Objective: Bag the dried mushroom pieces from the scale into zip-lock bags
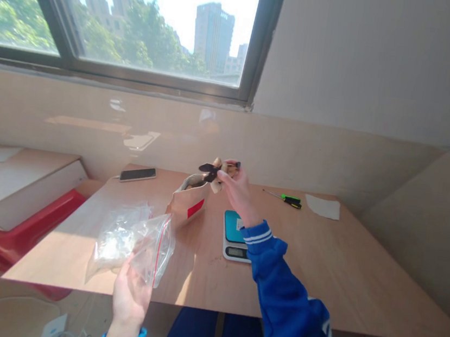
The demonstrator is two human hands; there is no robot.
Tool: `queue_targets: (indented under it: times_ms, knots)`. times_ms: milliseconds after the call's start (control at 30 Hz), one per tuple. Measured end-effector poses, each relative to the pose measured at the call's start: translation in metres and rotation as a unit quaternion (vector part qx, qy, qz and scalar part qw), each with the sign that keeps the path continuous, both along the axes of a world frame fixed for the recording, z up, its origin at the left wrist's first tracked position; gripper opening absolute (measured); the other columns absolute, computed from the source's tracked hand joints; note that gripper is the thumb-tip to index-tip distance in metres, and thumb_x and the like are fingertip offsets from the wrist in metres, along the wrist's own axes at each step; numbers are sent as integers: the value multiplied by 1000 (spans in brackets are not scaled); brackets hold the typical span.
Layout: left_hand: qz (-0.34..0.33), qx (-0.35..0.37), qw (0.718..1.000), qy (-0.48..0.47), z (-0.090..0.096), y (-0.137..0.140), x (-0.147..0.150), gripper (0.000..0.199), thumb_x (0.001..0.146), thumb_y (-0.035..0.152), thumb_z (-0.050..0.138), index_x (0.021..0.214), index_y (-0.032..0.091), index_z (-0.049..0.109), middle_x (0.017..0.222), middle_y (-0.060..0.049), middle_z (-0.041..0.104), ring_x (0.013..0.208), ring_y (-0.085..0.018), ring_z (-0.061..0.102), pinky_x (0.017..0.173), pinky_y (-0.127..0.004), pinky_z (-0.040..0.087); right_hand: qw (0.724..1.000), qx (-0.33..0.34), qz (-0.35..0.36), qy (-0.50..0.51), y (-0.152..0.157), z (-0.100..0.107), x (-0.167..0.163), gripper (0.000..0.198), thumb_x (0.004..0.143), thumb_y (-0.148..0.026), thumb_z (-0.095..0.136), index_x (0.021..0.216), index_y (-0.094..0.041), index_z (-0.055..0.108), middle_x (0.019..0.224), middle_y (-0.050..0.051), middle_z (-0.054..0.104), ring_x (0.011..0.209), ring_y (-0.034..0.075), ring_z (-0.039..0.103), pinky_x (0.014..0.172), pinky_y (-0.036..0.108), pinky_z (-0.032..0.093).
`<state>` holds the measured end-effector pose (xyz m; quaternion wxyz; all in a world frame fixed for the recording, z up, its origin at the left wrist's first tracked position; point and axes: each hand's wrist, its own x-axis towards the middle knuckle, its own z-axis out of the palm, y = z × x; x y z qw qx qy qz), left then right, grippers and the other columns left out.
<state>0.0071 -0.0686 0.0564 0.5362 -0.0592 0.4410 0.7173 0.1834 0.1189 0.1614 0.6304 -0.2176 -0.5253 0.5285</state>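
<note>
My left hand (132, 295) is closed on a clear zip bag (149, 252) with a red line along its seal, near the table's front edge. Up by the wall, my right hand (238, 187) grips a small bunch of dark brown and tan pieces (213, 173), whose kind I cannot make out. The bunch is just above and to the right of the open mouth of a brown paper bag (186, 202) with a red patch. Beneath my right forearm lies a kitchen scale (235, 231) with a teal top, partly hidden by the sleeve.
More clear plastic bags (118, 234) lie left on the table (297, 276). A phone (138, 174) rests at the back left. Two screwdrivers (290, 200) and a torn piece of white paper (322, 207) are at the back right. A red stool (33, 227) stands left.
</note>
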Motion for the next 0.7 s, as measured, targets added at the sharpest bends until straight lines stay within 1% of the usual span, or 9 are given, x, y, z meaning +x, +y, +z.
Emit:
queue_targets:
  times_ms: [67,167,267,333,433,500,567,633,700]
  knots:
    - [28,-14,999,19,3,-1,-8,36,85,26,51,118,29,66,106,-1,74,116,-21,60,96,-35,52,984,92,6,-153,14,10,-6,33,66,-21,69,94,-21,53,81,-4,57,73,11,55,65,22,46]
    - [49,-20,998,47,5,-3,-18,39,85,24,50,118,34,65,106,3,74,118,-21,58,98,-36,51,920,209,52,-328,27,19,-11,25,67,-15,62,91,-18,55,79,-4,55,69,10,50,61,20,42]
    - [51,-21,997,57,3,-4,-25,40,85,25,50,120,37,64,107,5,73,120,-20,56,101,-36,49,853,292,109,-418,33,24,-16,23,67,-9,53,88,-18,58,78,-3,56,66,9,47,60,20,39]
    - [49,-12,997,57,2,-4,-27,39,84,28,51,120,37,64,109,5,72,120,-20,56,102,-37,48,821,331,137,-444,35,24,-20,26,67,-5,49,86,-19,59,80,-1,58,70,11,49,62,22,41]
    - [53,-16,997,52,0,-4,-28,39,84,29,51,121,35,64,110,4,72,122,-21,54,105,-39,44,809,337,151,-458,34,21,-25,28,70,-5,48,90,-20,60,87,1,60,79,14,53,69,25,45]
    - [58,-25,997,45,-1,-4,-28,40,84,27,51,121,34,64,109,3,72,126,-21,50,107,-40,42,805,332,133,-474,31,17,-28,20,78,-12,51,93,-20,61,93,3,61,88,18,54,77,30,46]
    - [54,-23,998,39,-1,-4,-27,40,83,27,51,120,34,64,109,3,72,128,-21,48,106,-40,44,799,342,94,-486,27,9,-31,13,87,-23,51,90,-21,63,101,6,62,99,21,53,88,36,43]
    - [53,-17,998,41,-1,-4,-26,37,83,28,52,117,33,66,112,3,71,128,-22,48,104,-40,45,799,357,57,-480,22,0,-33,20,93,-28,45,88,-21,64,110,8,63,108,23,51,97,40,38]
    - [62,-20,997,46,0,-4,-26,35,84,27,51,115,30,68,115,2,70,129,-21,47,105,-39,45,810,359,35,-462,18,-9,-34,25,96,-27,38,95,-22,62,116,9,63,111,22,52,100,42,35]
